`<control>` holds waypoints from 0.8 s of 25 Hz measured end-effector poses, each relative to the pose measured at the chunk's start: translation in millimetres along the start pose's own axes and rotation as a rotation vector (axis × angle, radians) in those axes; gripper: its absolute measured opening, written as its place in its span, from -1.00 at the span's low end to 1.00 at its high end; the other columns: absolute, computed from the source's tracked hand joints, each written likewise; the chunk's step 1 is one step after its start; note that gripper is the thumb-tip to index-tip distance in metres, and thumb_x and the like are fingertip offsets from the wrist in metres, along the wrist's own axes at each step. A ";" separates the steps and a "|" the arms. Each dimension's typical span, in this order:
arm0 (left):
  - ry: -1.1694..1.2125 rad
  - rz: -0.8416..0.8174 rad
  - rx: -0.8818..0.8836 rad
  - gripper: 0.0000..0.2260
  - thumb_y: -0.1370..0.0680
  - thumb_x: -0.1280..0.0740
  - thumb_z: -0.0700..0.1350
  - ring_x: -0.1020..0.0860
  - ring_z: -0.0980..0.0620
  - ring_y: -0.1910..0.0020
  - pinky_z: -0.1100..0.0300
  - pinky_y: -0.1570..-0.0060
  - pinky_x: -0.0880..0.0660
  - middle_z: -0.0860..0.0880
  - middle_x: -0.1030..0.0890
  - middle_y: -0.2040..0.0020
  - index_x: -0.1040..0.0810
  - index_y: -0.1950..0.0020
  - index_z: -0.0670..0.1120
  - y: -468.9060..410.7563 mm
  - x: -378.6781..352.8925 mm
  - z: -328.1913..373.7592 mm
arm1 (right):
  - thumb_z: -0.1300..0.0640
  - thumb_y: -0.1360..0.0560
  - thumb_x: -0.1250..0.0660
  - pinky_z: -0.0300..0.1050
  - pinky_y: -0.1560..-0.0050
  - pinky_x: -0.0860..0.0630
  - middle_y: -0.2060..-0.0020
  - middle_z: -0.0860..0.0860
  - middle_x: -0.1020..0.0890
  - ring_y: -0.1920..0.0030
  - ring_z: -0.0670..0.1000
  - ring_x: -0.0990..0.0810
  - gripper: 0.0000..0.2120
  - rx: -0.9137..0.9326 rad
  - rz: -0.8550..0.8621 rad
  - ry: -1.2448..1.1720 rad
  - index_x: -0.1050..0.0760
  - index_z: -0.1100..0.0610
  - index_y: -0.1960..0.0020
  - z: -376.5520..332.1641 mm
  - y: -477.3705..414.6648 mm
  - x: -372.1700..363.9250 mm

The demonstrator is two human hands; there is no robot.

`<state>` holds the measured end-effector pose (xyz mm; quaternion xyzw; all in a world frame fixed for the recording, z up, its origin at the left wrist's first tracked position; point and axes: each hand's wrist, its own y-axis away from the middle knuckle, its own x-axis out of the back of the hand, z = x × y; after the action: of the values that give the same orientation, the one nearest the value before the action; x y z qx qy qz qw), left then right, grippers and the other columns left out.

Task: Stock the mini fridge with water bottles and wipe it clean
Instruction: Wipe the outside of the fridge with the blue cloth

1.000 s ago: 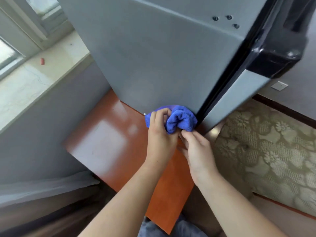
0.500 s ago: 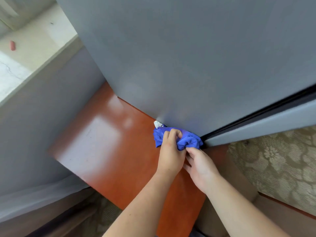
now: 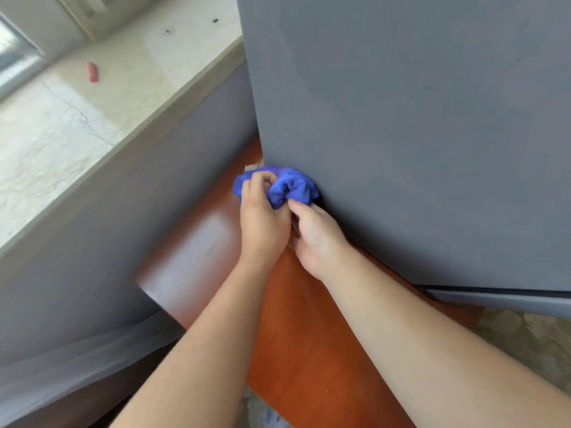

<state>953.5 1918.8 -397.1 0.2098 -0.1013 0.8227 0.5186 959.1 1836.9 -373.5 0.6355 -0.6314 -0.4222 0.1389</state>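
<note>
The grey mini fridge (image 3: 417, 134) fills the right side of the view, standing on a glossy orange-brown wooden top (image 3: 309, 335). A bunched blue cloth (image 3: 292, 186) is pressed against the fridge's side wall at its bottom rear corner. My left hand (image 3: 262, 217) grips the cloth with curled fingers. My right hand (image 3: 315, 236) sits just right of it, its fingers pinching the cloth's lower edge against the fridge base. The door seam shows at the lower right. No water bottles are visible.
A pale stone windowsill (image 3: 92, 118) with a small pink object (image 3: 92, 72) runs along the left, above a grey wall. A narrow gap lies between that wall and the fridge. Patterned carpet (image 3: 525, 341) shows at the lower right.
Both hands have slid the cloth along the bottom of the fridge's side, from the door seam toward the rear corner. The view has swung, so the door now lies at the lower right.
</note>
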 end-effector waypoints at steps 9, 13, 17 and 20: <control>0.137 0.186 -0.033 -0.76 -0.47 -0.46 -0.15 -0.60 0.22 0.05 0.33 0.04 -0.50 0.23 -0.61 0.00 -0.52 -0.08 0.07 -6.2 46.6 80.1 | 0.18 -0.66 -0.22 0.02 -0.22 -0.58 -0.14 0.18 -0.71 -0.17 0.10 -0.69 -0.74 0.169 -0.143 0.015 -0.62 0.24 -0.22 -49.6 47.8 -47.9; 0.211 0.208 -0.184 -0.71 -0.46 -0.45 -0.21 -0.63 0.19 0.01 0.28 -0.01 -0.55 0.23 -0.62 -0.03 -0.55 -0.12 0.03 23.4 69.3 154.4 | 0.14 -0.70 -0.21 -0.02 -0.16 -0.56 -0.10 0.13 -0.71 -0.06 -0.01 -0.68 -0.73 0.310 -0.271 -0.034 -0.61 0.23 -0.24 -89.2 122.7 -37.2; 0.182 0.175 -0.319 -0.68 -0.42 -0.49 -0.20 -0.62 0.09 -0.03 0.12 -0.05 -0.57 0.14 -0.60 -0.08 -0.54 -0.07 0.10 70.7 70.3 210.9 | 0.06 -0.71 -0.19 0.00 -0.19 -0.55 -0.23 0.04 -0.67 -0.21 -0.11 -0.60 -0.75 0.435 -0.320 -0.003 -0.61 0.06 -0.25 -109.1 189.7 4.1; 0.193 0.141 -0.361 -0.61 -0.41 -0.51 -0.22 -0.62 0.02 -0.03 0.01 -0.05 -0.59 0.11 -0.60 -0.05 -0.49 -0.04 0.21 111.7 52.6 235.1 | 0.03 -0.73 -0.14 -0.01 -0.17 -0.57 -0.25 0.01 -0.67 -0.30 -0.09 -0.59 -0.70 0.515 -0.281 0.030 -0.59 0.04 -0.30 -107.1 228.7 43.6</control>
<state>890.1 1821.8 -158.1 0.0262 -0.2112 0.8417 0.4962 872.0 1721.1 -162.1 0.7371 -0.6216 -0.2535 -0.0775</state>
